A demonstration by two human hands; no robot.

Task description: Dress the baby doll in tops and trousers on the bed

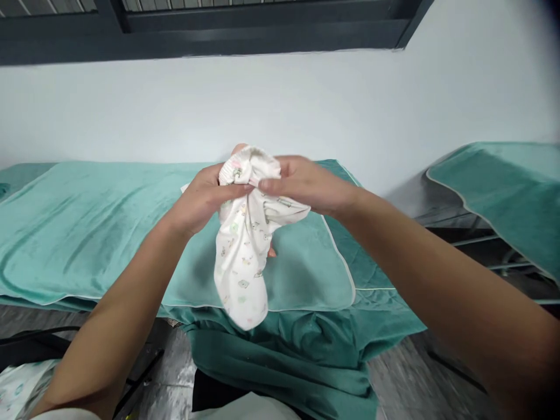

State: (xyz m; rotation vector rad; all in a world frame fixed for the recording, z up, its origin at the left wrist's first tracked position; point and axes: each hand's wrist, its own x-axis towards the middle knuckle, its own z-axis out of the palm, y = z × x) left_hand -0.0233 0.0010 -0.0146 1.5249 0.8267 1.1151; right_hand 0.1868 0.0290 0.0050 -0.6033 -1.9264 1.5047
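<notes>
— Our arms (429,256) come in from the lower left and lower right. What have we got between them?

— White printed cloth (242,256), mid-frame, in front of a pale green sheet (306,283). Its long end hangs down; a shorter part sticks out to the right.

— And our hands?

— Both grasping. Our left hand (201,195) and right hand (312,186) pinch the gathered upper part, thumbs (272,186) on the near side, tips nearly meeting. We can't see the rest of the grip behind it.

— That pink bit (272,252) just right of the hanging end?

— We can't tell what it is.

— Farther out?

— Dark green folds (280,361) hang at bottom centre, over grey floor (168,364). At the right edge, another green cover (516,192) lies above metal rails (476,240). Behind everything, a white wall (306,105); along the top, a dark frame (262,29).
</notes>
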